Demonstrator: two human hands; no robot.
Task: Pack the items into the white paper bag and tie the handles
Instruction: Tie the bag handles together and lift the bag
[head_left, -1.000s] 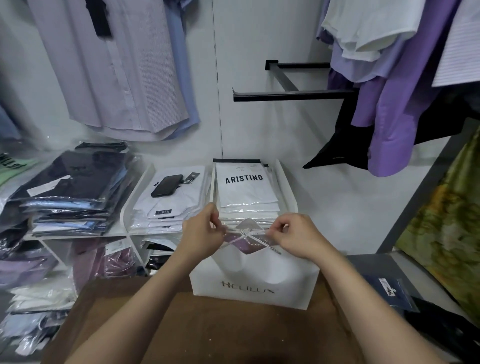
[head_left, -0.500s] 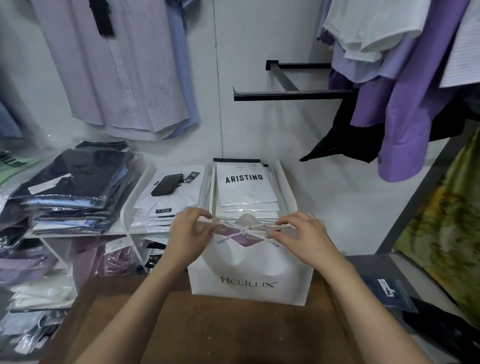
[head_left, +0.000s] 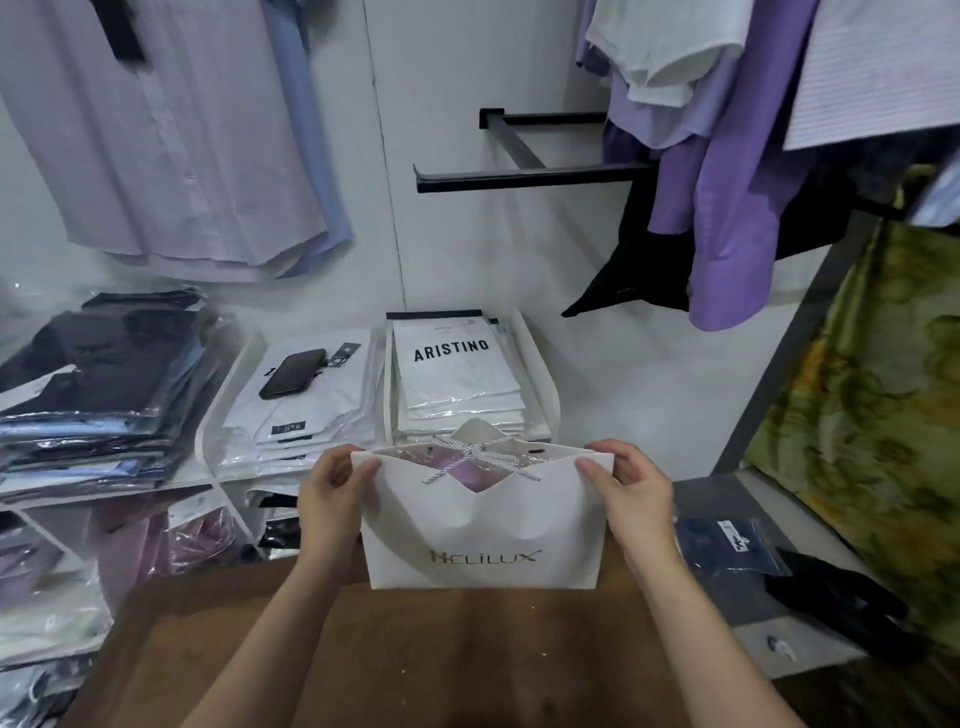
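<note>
- At the bag's two top corners, our left hand (head_left: 332, 486) and right hand (head_left: 631, 488) each pinch the white paper bag (head_left: 483, 540), thumbs on the near face, fingers behind.
- Between our hands, the twisted cord handles (head_left: 478, 456) sit knotted across the mouth, above a purple wrapped garment (head_left: 467, 475) inside.
- The bag stands upright on the brown table (head_left: 415, 649).
- At twelve o'clock beyond the bag we see a stack of ARISTINO packs (head_left: 452, 374); at eleven, a black phone (head_left: 292, 373) lies on other white packs.

Upright at the surface's far edge, the white paper bag (head_left: 483, 530), rope handles (head_left: 475, 452) knotted on top, purple garment (head_left: 467, 475) inside.
</note>
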